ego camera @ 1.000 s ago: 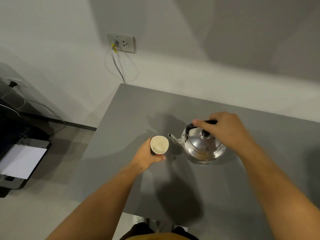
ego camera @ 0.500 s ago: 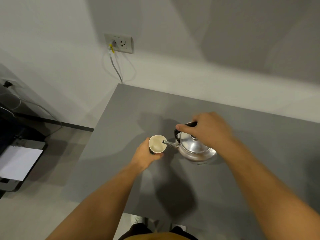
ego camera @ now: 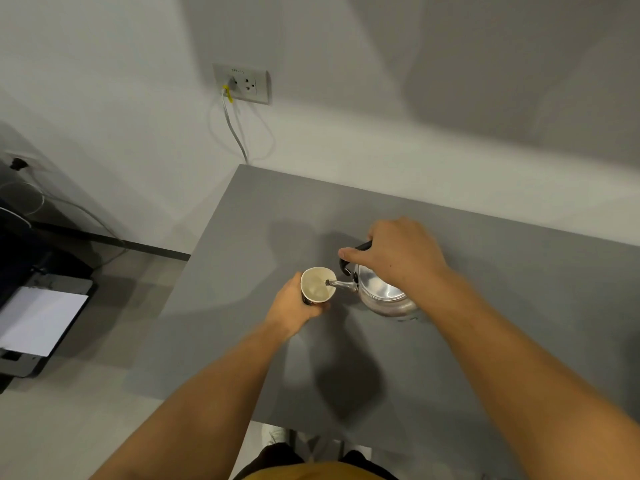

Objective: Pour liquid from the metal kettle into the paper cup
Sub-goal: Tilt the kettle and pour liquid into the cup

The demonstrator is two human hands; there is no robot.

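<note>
Since the left hand (ego camera: pixel 294 303) is wrapped around the paper cup (ego camera: pixel 317 285) on the grey worktop (ego camera: pixel 519 271), the pour looks underway: the metal kettle (ego camera: pixel 382 294) is tipped, spout over the cup's rim, right hand (ego camera: pixel 398 256) clamped on its black handle. Can't make out a stream. Next up, I'd guess: steady tilt, watch the level.

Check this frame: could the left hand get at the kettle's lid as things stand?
Probably not. The left hand is wrapped around the paper cup, and the right hand, gripping the handle, covers most of the metal kettle top.
</note>
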